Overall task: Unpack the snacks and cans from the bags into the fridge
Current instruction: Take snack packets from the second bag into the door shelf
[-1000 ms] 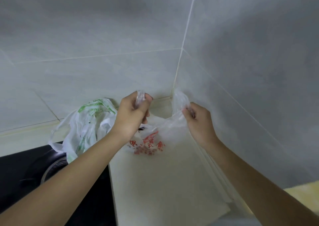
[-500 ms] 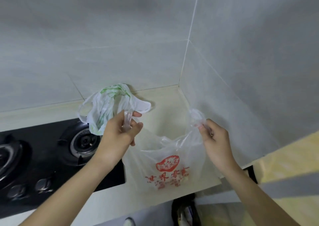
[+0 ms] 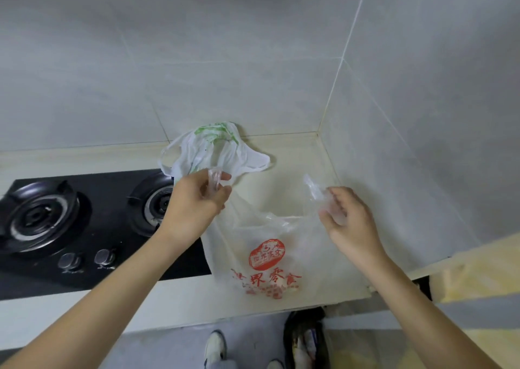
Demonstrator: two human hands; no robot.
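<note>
Left hand pinches 1 handle of the clear bag. Right hand grips the other, above the counter.

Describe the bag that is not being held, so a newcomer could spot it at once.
Start at the black gas stove on the counter. Behind its right burner, against the tiled wall, lies a crumpled white bag. Its print is green, whereas the clear bag held up by both hands carries red print.

The left hand covers part of the right burner, and the clear bag veils the bench beneath. A dark bag below is cut off by the frame's bottom edge, its contents too blurred to tell
</note>
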